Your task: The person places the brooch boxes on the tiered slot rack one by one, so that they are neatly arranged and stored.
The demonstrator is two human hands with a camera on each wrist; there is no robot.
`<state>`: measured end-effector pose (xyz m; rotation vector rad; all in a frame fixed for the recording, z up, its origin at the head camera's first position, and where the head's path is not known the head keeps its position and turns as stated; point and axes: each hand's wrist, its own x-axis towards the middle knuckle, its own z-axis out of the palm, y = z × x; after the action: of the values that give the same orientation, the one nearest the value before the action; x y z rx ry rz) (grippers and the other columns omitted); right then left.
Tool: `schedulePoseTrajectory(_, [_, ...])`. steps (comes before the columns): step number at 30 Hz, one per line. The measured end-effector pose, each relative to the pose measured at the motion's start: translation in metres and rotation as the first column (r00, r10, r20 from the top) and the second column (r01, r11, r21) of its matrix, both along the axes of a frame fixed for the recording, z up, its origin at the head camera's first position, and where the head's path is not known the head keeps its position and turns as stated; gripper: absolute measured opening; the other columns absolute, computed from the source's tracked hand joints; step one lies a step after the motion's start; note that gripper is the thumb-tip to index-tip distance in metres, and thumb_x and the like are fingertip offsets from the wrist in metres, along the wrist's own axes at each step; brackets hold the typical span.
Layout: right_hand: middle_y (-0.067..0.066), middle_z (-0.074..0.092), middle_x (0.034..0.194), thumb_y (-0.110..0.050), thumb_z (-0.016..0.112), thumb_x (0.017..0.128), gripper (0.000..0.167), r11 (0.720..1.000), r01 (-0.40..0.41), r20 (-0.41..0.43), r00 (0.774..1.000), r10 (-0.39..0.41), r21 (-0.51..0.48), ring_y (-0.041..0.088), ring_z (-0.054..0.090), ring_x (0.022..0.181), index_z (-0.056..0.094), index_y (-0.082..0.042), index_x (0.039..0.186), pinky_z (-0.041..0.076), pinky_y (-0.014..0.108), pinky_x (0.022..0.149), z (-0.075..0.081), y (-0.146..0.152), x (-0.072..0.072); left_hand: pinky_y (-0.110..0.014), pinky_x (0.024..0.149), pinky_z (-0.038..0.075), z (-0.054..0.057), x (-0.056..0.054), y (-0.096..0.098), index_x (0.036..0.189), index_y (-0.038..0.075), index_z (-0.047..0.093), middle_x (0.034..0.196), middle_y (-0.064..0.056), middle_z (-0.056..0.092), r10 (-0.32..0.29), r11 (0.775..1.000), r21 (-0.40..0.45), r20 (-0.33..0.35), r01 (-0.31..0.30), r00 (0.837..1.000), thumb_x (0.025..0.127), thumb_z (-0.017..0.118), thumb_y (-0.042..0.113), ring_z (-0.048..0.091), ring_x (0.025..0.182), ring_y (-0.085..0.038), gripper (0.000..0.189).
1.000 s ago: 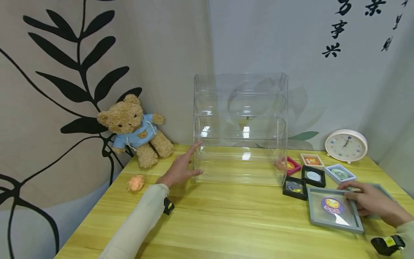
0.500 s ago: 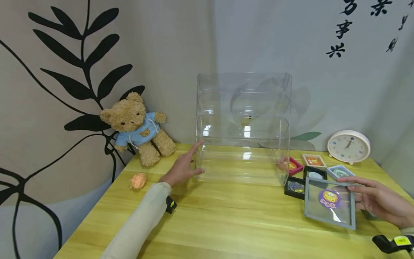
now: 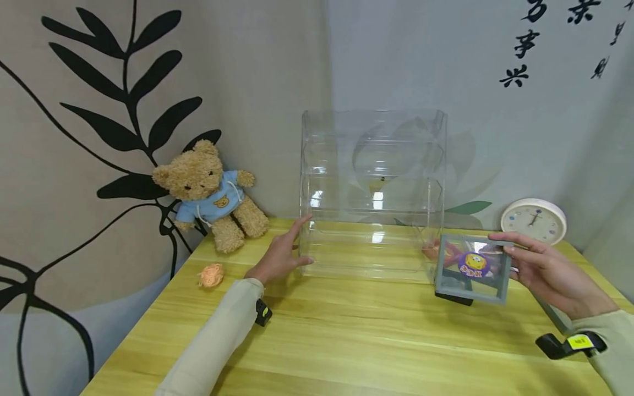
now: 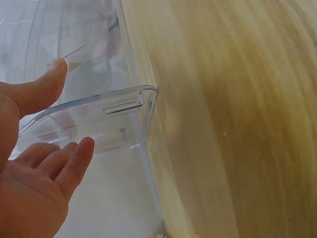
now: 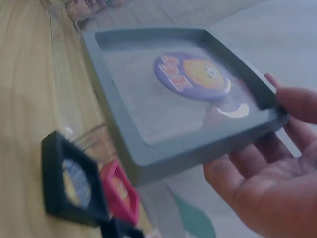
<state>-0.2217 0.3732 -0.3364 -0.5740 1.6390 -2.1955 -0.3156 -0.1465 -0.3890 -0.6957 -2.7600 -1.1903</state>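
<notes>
My right hand (image 3: 559, 272) pinches the right edge of a grey square display frame (image 3: 473, 297). Its clear window shows a round purple badge (image 3: 474, 265) with a yellow cartoon face. In the right wrist view, the thumb lies on the frame's front and the fingers are behind it. The frame is lifted and tilted above the table. At the left side of a clear acrylic tiered rack (image 3: 371, 214), my left hand (image 3: 278, 256) reaches with thumb and index finger spread and fairly straight. Both fingertips overlap the rack's side edge in the head view.
A black frame (image 5: 74, 183) and a pink frame (image 5: 120, 191) lie near the rack, partly hidden in the head view. A white clock (image 3: 534, 221) stands at the back right. A teddy bear (image 3: 210, 198) and an orange yarn ball (image 3: 211, 275) are on the left.
My right hand has raised the grey display frame off the table and carried it left and away from me, towards the rack. My left hand has stayed at the rack's side.
</notes>
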Motion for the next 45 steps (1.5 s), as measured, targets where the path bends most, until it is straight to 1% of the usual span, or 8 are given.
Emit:
schedulePoseTrajectory(13, [-0.001,0.067,0.129,-0.008,0.032,0.110,0.037,0.999,0.031,-0.067,0.997,-0.030,0.024,0.017,0.071,0.111,0.056,-0.016,0.137,0.063,0.032,0.090,0.048,-0.039,-0.032,-0.054,0.100,0.058,0.004,0.001,0.000,0.159,0.044,0.016,0.162,-0.023,0.032,-0.021,1.000,0.002,-0.022,0.022,1.000,0.089,0.078,0.019,0.059,0.125,-0.049,0.096])
schedulePoseTrajectory(19, [-0.006,0.068,0.126,-0.016,0.040,0.109,0.032,0.979,0.155,-0.122,0.983,-0.138,0.136,0.012,0.070,0.108,0.059,-0.020,0.135,0.062,0.028,0.087,0.080,-0.051,-0.051,-0.051,0.101,0.058,0.003,0.002,0.001,0.157,0.049,0.016,0.164,-0.020,0.029,-0.006,1.000,0.022,-0.030,0.007,1.000,0.089,0.077,0.017,0.055,0.131,-0.048,0.097])
schedulePoseTrajectory(26, [-0.003,0.072,0.124,-0.011,0.041,0.108,0.030,0.983,0.117,-0.219,0.972,-0.084,0.139,0.013,0.070,0.110,0.062,-0.016,0.130,0.063,0.030,0.087,0.121,-0.059,-0.079,-0.049,0.106,0.055,0.001,0.001,0.003,0.157,0.048,0.017,0.163,-0.021,0.031,-0.006,0.999,0.042,-0.029,0.007,1.000,0.089,0.077,0.015,0.048,0.139,-0.044,0.097])
schedulePoseTrajectory(35, [-0.009,0.056,0.132,-0.022,0.051,0.105,0.031,0.909,0.219,-0.327,0.940,-0.099,0.355,0.010,0.062,0.114,0.057,-0.021,0.136,0.062,0.041,0.085,0.180,-0.082,-0.117,-0.047,0.105,0.056,-0.005,0.000,0.004,0.152,0.059,0.014,0.166,-0.013,0.028,0.014,0.999,0.051,-0.021,-0.013,1.000,0.090,0.077,0.017,0.052,0.137,-0.040,0.098])
schedulePoseTrajectory(37, [-0.008,0.052,0.132,-0.025,0.052,0.104,0.033,0.896,0.240,-0.326,0.938,-0.115,0.375,0.011,0.059,0.114,0.056,-0.022,0.136,0.055,0.061,0.099,0.194,-0.089,-0.125,-0.048,0.105,0.056,-0.006,0.000,0.004,0.153,0.058,0.014,0.166,-0.013,0.028,0.013,0.998,0.059,-0.024,-0.011,1.000,0.090,0.077,0.016,0.051,0.137,-0.041,0.098])
schedulePoseTrajectory(40, [-0.010,0.050,0.133,-0.029,0.051,0.104,0.035,0.873,0.279,-0.337,0.931,-0.143,0.399,0.011,0.055,0.117,0.053,-0.024,0.138,0.022,0.082,0.114,0.212,-0.101,-0.134,-0.048,0.105,0.056,-0.006,0.000,0.005,0.154,0.057,0.015,0.166,-0.012,0.027,0.014,0.998,0.055,-0.030,-0.013,0.999,0.089,0.077,0.016,0.049,0.139,-0.041,0.099])
schedulePoseTrajectory(41, [-0.011,0.049,0.133,-0.029,0.050,0.104,0.035,0.867,0.291,-0.346,0.926,-0.150,0.404,0.012,0.053,0.118,0.052,-0.024,0.139,0.010,0.083,0.116,0.218,-0.105,-0.136,-0.048,0.106,0.056,-0.006,0.000,0.005,0.154,0.056,0.015,0.166,-0.012,0.027,0.015,0.998,0.054,-0.030,-0.014,0.999,0.089,0.077,0.016,0.049,0.140,-0.041,0.099])
schedulePoseTrajectory(45, [-0.014,0.048,0.137,-0.030,0.046,0.105,0.036,0.846,0.328,-0.374,0.912,-0.168,0.420,0.018,0.047,0.129,0.050,-0.026,0.141,0.007,0.080,0.119,0.237,-0.119,-0.145,-0.048,0.107,0.055,-0.007,-0.001,0.005,0.153,0.058,0.014,0.167,-0.008,0.025,0.025,0.999,0.048,-0.025,-0.024,0.999,0.088,0.078,0.016,0.045,0.143,-0.039,0.100])
